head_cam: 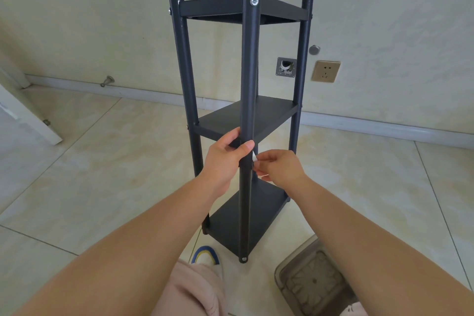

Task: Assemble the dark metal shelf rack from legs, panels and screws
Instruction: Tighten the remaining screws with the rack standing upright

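1. Shelf rack [246,120]: stands upright on tiled floor, centre of frame, three panels mounted.
2. Left hand [225,159]: wrapped round near leg [250,72] at middle panel [272,115], likely steadying it.
3. Right hand [279,167]: pinches small pale item, probably a tool or screw; cannot tell which.
4. No readable writing anywhere.

a home room, glossy beige floor tiles [102,161], pale skirting board [372,124], wall socket [326,71], white door [28,115]
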